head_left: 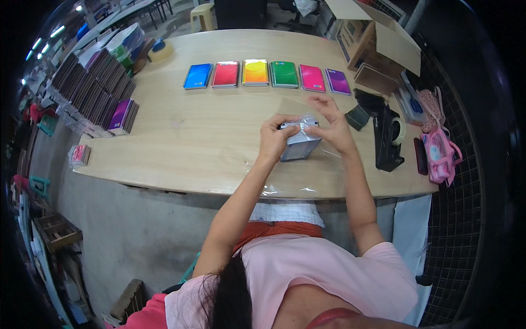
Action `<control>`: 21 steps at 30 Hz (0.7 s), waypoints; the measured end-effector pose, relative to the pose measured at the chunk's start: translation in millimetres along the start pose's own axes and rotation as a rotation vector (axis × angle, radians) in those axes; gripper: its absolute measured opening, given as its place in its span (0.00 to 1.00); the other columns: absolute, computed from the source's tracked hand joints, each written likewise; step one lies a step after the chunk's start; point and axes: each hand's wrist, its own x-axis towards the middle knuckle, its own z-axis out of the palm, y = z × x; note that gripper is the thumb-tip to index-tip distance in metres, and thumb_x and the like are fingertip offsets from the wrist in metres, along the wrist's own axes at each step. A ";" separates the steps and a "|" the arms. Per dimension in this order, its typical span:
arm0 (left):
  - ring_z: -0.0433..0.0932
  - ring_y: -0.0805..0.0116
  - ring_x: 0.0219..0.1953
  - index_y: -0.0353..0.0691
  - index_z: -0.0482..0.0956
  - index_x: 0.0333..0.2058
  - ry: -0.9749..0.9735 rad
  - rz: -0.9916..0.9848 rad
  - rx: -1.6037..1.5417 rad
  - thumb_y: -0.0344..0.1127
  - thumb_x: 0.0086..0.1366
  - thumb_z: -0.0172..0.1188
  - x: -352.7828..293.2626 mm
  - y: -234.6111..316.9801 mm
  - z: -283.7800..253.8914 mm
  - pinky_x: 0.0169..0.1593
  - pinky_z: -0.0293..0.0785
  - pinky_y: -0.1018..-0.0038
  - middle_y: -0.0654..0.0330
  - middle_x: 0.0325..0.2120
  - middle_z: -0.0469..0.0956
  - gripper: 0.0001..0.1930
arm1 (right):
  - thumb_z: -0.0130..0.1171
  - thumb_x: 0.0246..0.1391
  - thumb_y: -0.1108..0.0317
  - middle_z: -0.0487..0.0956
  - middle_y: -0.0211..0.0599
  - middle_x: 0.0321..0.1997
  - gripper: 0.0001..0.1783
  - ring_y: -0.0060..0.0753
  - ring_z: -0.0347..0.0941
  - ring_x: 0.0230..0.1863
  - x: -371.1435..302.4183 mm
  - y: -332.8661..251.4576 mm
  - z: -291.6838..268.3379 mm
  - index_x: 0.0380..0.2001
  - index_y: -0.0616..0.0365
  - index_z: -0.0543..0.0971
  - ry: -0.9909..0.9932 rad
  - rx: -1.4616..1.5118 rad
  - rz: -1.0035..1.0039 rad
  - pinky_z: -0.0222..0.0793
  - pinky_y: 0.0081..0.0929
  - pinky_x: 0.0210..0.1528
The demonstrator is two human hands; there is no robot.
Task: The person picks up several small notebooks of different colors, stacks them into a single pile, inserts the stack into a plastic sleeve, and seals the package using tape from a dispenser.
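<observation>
A bundle wrapped in clear plastic [300, 150] stands at the near middle of the table, with pale sides; it looks like a stack of small notebooks. My left hand [274, 137] is closed round its upper left part, thumb on top. Crinkled clear film [307, 120] gathers at the top of the bundle. Over its right side is my right hand [335, 131], thumb against the film, the other fingers raised, apart and slightly blurred. More loose film lies between the bundle and the table's near edge.
A row of notebooks [255, 72] in several colours lies beyond my hands. Tall notebook stacks [90, 90] stand at left, near a tape roll [160, 52]. At right are a black tape dispenser [388, 140], a pink pouch [440, 156] and an open cardboard box [364, 41].
</observation>
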 end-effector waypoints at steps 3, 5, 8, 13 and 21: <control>0.78 0.73 0.35 0.31 0.84 0.37 0.021 0.057 0.019 0.21 0.53 0.64 1.1 -3.6 1.1 0.40 0.74 0.78 0.58 0.31 0.82 0.10 | 0.68 0.42 0.78 0.80 0.37 0.44 0.12 0.35 0.73 0.52 -12.7 12.0 12.9 0.34 0.58 0.87 0.059 0.048 -0.021 0.62 0.32 0.62; 0.78 0.73 0.34 0.32 0.85 0.33 0.038 0.171 0.032 0.19 0.50 0.62 2.0 -8.8 -1.1 0.40 0.73 0.78 0.58 0.31 0.82 0.10 | 0.68 0.42 0.79 0.82 0.37 0.40 0.11 0.36 0.76 0.49 -20.2 11.2 20.7 0.33 0.58 0.87 0.060 0.185 -0.001 0.62 0.33 0.62; 0.77 0.73 0.35 0.31 0.85 0.31 0.075 0.191 0.096 0.17 0.47 0.61 -4.5 -9.7 1.8 0.40 0.72 0.78 0.58 0.32 0.82 0.11 | 0.67 0.41 0.82 0.83 0.36 0.33 0.10 0.36 0.79 0.44 -30.1 9.9 21.3 0.30 0.58 0.86 0.139 0.113 -0.063 0.59 0.41 0.66; 0.77 0.71 0.35 0.32 0.85 0.30 0.108 0.198 0.049 0.17 0.47 0.61 -5.7 -4.6 5.3 0.40 0.71 0.77 0.58 0.31 0.80 0.11 | 0.68 0.42 0.80 0.83 0.32 0.34 0.09 0.33 0.80 0.43 -26.7 7.6 9.8 0.29 0.56 0.86 -0.002 -0.007 -0.102 0.48 0.56 0.70; 0.77 0.70 0.36 0.32 0.85 0.29 0.056 0.107 0.161 0.17 0.47 0.62 0.8 4.1 -2.4 0.40 0.72 0.77 0.58 0.32 0.79 0.10 | 0.69 0.44 0.74 0.83 0.32 0.36 0.08 0.34 0.79 0.43 -30.2 -13.0 -3.2 0.32 0.55 0.87 -0.151 -0.288 -0.168 0.43 0.61 0.72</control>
